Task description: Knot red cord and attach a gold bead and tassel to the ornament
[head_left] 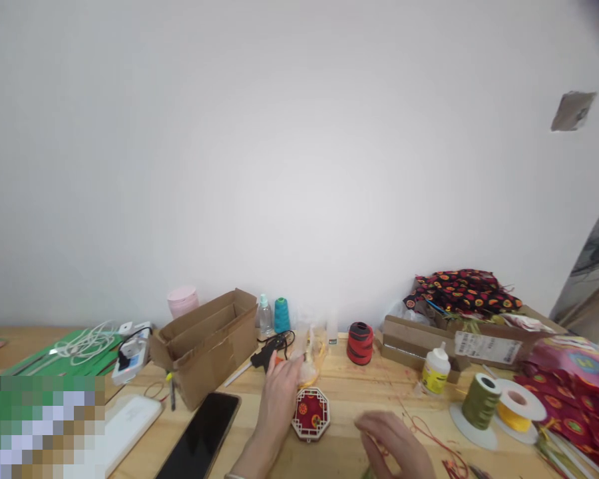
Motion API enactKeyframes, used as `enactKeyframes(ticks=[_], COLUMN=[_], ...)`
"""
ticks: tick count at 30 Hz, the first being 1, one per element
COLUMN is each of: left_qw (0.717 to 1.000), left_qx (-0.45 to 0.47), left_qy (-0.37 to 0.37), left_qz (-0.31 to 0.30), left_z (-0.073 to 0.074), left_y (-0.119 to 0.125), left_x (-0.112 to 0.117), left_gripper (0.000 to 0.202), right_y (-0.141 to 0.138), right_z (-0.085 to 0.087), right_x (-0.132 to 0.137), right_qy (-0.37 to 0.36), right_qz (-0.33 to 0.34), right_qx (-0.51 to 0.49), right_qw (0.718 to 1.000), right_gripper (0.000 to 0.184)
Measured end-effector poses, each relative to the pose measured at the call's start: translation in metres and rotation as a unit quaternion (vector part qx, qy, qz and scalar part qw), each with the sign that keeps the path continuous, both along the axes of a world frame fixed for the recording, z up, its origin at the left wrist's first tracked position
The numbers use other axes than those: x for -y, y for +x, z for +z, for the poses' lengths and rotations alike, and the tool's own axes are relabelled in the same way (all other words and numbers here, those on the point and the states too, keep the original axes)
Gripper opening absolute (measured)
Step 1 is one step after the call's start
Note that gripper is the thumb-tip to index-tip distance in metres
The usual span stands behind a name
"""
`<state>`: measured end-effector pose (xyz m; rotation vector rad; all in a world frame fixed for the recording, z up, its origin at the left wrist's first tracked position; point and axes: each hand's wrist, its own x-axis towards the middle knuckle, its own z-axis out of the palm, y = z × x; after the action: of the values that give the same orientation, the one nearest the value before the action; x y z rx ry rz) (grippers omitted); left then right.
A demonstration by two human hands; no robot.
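My left hand (282, 396) reaches forward over the table, fingers stretched out beside a black glue gun (262, 356) and a clear plastic bag (307, 356) with yellowish contents. Its fingertips overlap the bag's edge and an orange part of the gun; whether they touch is unclear. Just right of that wrist lies an octagonal wooden lattice pendant (311, 414) with red patterned fabric inside. My right hand (397, 442) hovers at the lower right of it, thumb and fingertips brought together. Anything in that pinch is too small to make out. Red cord (432, 436) lies beside this hand.
An open cardboard box (212, 349), a phone (199, 436) and a white power bank-like slab (132, 426) are on the left. Toward the right stand a red-black thread spool (360, 344), a glue bottle (436, 370), a green spool (480, 401) and patterned fabric (574, 399).
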<state>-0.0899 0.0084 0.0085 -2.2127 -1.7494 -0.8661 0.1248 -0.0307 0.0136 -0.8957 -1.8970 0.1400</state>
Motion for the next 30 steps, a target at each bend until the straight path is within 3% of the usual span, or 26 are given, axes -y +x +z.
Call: enactKeyframes(ticks=[2,4,5,9,11,16,23,27,30], left_qw=[0.999,0.995,0.992,0.983,0.983,0.986,0.988,0.99,0.99], left_qx=[-0.019,-0.036,-0.044,-0.064,-0.071,-0.077,-0.07,-0.061,-0.056], left_qy=[-0.015,-0.032,-0.042,-0.089,-0.11,-0.135,-0.136,-0.128,-0.127], left_qz=[-0.046,-0.092,-0.112,-0.148,-0.13,-0.056,-0.005,0.014,-0.006], left_z=[0.004,0.008,0.009,0.014,0.016,0.027,0.028,0.022,0.019], left_y=[0.004,0.009,0.01,-0.001,-0.013,-0.033,-0.029,-0.018,-0.012], left_x=[0.002,0.006,0.009,0.014,0.014,0.015,0.016,0.012,0.01], left_gripper=[0.033,0.028,0.026,0.021,0.022,0.033,0.048,0.036,0.028], right_y=[-0.022,-0.044,-0.054,-0.074,-0.075,-0.072,-0.074,-0.079,-0.081], right_z=[0.021,0.038,0.043,0.04,0.032,0.024,0.035,0.035,0.031], right_x=[-0.02,-0.044,-0.057,-0.099,-0.11,-0.113,-0.111,-0.106,-0.101], right_qy=[0.003,-0.007,-0.011,-0.055,-0.084,-0.129,-0.147,-0.165,-0.176], right_qz=[0.058,0.072,0.089,0.142,0.138,0.094,0.07,0.082,0.084], right_qx=[0.142,0.319,0.355,0.457,0.487,0.478,0.403,0.416,0.44], right_qw=[0.988,0.945,0.93,0.876,0.858,0.864,0.901,0.89,0.877], right_gripper=[0.03,0.038,0.04,0.02,0.021,0.026,0.033,0.028,0.024])
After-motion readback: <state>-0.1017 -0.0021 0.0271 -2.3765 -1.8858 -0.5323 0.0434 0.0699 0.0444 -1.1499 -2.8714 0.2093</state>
